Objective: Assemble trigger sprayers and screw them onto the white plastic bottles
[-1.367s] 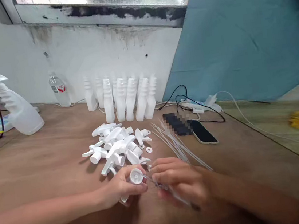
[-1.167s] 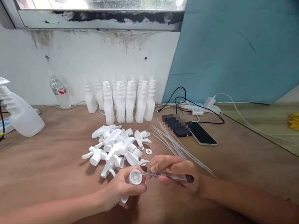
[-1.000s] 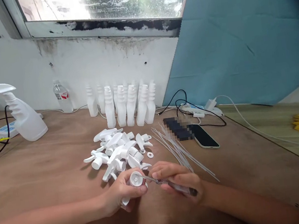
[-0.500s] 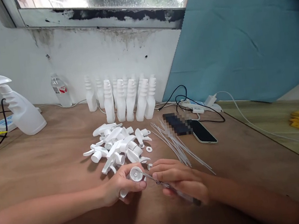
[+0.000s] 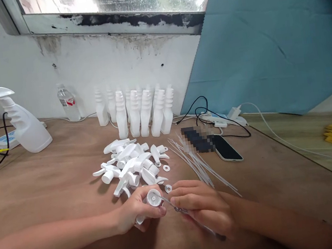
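Your left grip (image 5: 134,217) is closed round a white plastic trigger spray head (image 5: 153,198), cap up; your right grip (image 5: 204,208) pinches a slim clear-handled pick (image 5: 199,224) at that cap. Beyond both, the heap of loose white spray heads (image 5: 130,166) and uncapped white bottles (image 5: 138,111) are unjoined.

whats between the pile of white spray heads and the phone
A loose bundle of thin white tubes lies between the spray heads and the phone, shown in the head view.
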The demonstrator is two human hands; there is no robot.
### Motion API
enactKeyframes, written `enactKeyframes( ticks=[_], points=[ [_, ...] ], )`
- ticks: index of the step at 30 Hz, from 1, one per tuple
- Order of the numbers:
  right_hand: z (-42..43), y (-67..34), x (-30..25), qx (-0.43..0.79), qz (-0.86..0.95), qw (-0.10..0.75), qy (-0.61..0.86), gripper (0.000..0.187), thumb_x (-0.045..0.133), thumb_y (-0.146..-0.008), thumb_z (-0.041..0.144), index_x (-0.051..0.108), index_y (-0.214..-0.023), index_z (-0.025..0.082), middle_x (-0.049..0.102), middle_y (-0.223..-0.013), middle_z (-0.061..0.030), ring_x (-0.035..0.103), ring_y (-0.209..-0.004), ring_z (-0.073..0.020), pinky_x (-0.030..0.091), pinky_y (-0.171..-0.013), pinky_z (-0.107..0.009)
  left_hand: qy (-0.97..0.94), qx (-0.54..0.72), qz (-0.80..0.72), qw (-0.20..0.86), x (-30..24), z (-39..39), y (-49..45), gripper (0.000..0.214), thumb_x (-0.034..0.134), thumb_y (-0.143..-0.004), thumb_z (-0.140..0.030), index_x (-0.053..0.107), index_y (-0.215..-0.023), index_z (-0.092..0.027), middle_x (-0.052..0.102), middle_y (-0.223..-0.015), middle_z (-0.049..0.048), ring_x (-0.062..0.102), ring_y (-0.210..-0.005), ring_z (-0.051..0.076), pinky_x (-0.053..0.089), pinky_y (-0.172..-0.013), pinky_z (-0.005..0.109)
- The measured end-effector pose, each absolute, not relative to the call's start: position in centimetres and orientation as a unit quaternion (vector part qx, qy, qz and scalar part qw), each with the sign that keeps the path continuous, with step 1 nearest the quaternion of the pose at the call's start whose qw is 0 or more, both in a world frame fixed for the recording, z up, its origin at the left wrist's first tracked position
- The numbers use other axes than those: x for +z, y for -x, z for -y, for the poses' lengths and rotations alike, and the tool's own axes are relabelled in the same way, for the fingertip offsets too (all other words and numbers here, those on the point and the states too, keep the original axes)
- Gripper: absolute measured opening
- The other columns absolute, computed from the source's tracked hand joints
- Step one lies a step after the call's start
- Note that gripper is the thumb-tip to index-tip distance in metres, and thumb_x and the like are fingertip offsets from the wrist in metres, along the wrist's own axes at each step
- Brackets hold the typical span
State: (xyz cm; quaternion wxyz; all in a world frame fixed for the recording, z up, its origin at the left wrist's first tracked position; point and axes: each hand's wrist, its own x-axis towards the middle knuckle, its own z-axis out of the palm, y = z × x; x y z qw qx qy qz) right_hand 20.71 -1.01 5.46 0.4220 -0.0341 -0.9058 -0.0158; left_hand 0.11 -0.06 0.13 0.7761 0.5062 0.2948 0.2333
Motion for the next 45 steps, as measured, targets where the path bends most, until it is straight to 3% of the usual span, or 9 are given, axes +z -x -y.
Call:
enactKeyframes(
  ticks=[4, 9, 16, 27, 31, 37, 45],
  points=[
    [0.5, -20.4, 4.7, 0.050, 0.878, 0.474, 0.040, 0.017, 0.050, -0.081, 0.000, 0.044, -0.084, 0.017, 0.065, -0.078, -0.0086, 0.067, -0.077, -0.0160, 0.059, -0.070, -0.031, -0.509, 0.245, -0.295, 0.771, 0.2, 0.2, -0.1, 0.030, 0.074, -0.069, -0.031, 0.051, -0.079, -0.016, 0.044, -0.055, -0.0072, 0.037, -0.035, 0.003, 0.030, -0.029, 0.012],
    [-0.1, -20.3, 3.4, 0.235, 0.802, 0.535, 0.125, 0.017, 0.052, -0.084, 0.004, 0.046, -0.090, 0.019, 0.063, -0.084, -0.0052, 0.067, -0.075, -0.0139, 0.058, -0.064, -0.029, -0.509, 0.245, -0.303, 0.768, 0.4, 0.3, 0.0, 0.031, 0.074, -0.069, -0.029, 0.050, -0.083, -0.016, 0.042, -0.058, -0.0077, 0.034, -0.035, 0.002, 0.031, -0.029, 0.012],
    [0.2, -20.4, 2.3, 0.294, 0.761, 0.561, 0.140, 0.012, 0.049, -0.090, 0.010, 0.044, -0.091, 0.021, 0.063, -0.087, -0.0038, 0.067, -0.080, -0.0156, 0.057, -0.066, -0.033, -0.485, 0.255, -0.272, 0.791, -0.3, 0.1, 0.0, 0.036, 0.077, -0.064, -0.031, 0.046, -0.078, -0.017, 0.040, -0.058, -0.0069, 0.033, -0.037, 0.003, 0.029, -0.028, 0.012],
    [-0.4, -20.3, 5.2, 0.368, 0.765, 0.505, 0.155, 0.010, 0.046, -0.095, 0.020, 0.038, -0.090, 0.021, 0.059, -0.084, -0.0009, 0.063, -0.069, -0.0102, 0.054, -0.063, -0.027, -0.523, 0.218, -0.296, 0.769, 0.3, 0.3, -0.4, 0.030, 0.073, -0.062, -0.024, 0.047, -0.074, -0.017, 0.042, -0.054, -0.0074, 0.036, -0.034, 0.003, 0.034, -0.030, 0.013],
    [-0.2, -20.7, 5.1, 0.311, 0.800, 0.495, 0.136, 0.009, 0.046, -0.093, 0.015, 0.040, -0.090, 0.021, 0.061, -0.083, -0.0025, 0.063, -0.067, -0.0108, 0.052, -0.059, -0.025, -0.528, 0.239, -0.297, 0.759, 0.1, 0.4, -0.5, 0.032, 0.074, -0.063, -0.026, 0.045, -0.071, -0.016, 0.042, -0.055, -0.0073, 0.036, -0.034, 0.003, 0.031, -0.030, 0.013],
    [0.6, -21.0, 5.5, 0.027, 0.901, 0.428, 0.069, 0.016, 0.053, -0.083, 0.007, 0.044, -0.085, 0.020, 0.065, -0.075, -0.0063, 0.064, -0.066, -0.0149, 0.055, -0.064, -0.028, -0.527, 0.237, -0.339, 0.743, 0.2, 0.3, -0.4, 0.031, 0.074, -0.063, -0.030, 0.051, -0.079, -0.017, 0.044, -0.056, -0.0075, 0.038, -0.035, 0.004, 0.032, -0.028, 0.013],
    [-0.3, -20.6, 5.2, 0.034, 0.886, 0.462, 0.030, 0.017, 0.054, -0.083, 0.007, 0.045, -0.089, 0.020, 0.065, -0.076, -0.0059, 0.066, -0.067, -0.0146, 0.057, -0.064, -0.026, -0.507, 0.243, -0.335, 0.756, 0.3, 0.2, -0.3, 0.028, 0.070, -0.063, -0.026, 0.051, -0.081, -0.017, 0.045, -0.058, -0.0062, 0.036, -0.037, 0.005, 0.030, -0.028, 0.014]
  ],
)
